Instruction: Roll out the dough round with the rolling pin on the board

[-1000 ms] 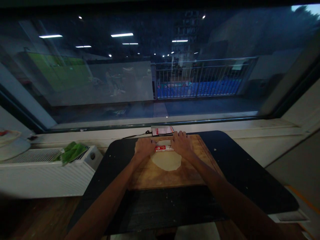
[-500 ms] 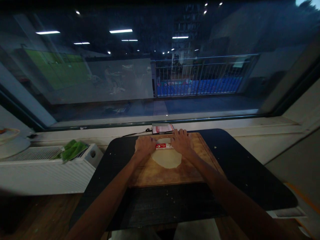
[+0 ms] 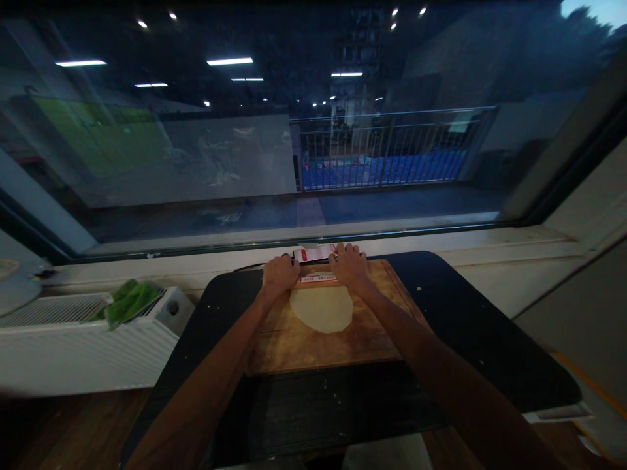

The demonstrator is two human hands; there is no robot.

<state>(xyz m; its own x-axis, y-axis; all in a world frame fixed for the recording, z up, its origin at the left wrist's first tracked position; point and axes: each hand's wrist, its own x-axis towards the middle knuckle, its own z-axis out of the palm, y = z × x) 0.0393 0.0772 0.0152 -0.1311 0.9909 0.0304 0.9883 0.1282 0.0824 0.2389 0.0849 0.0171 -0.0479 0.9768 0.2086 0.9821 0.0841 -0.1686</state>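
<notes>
A flat, rounded sheet of pale dough [image 3: 322, 310] lies on the wooden board [image 3: 274, 352]. Across its far edge runs a rolling pin [image 3: 318, 279] with a red and white label. My left hand [image 3: 281, 272] is closed over the pin's left end. Over the right end, my right hand [image 3: 351, 264] is closed too, fingers bent forward. Both palms face down and hide the pin's ends.
The board rests on a black table [image 3: 455, 326]. Behind it, a red and white packet [image 3: 315, 253] lies by the windowsill. A green cloth [image 3: 131, 303] sits on a white radiator [image 3: 93, 356] at left. A large window [image 3: 313, 156] stands ahead.
Both hands have pushed the rolling pin a little farther away, toward the board's far edge. The label has turned, and more of the dough shows. The view has shifted slightly.
</notes>
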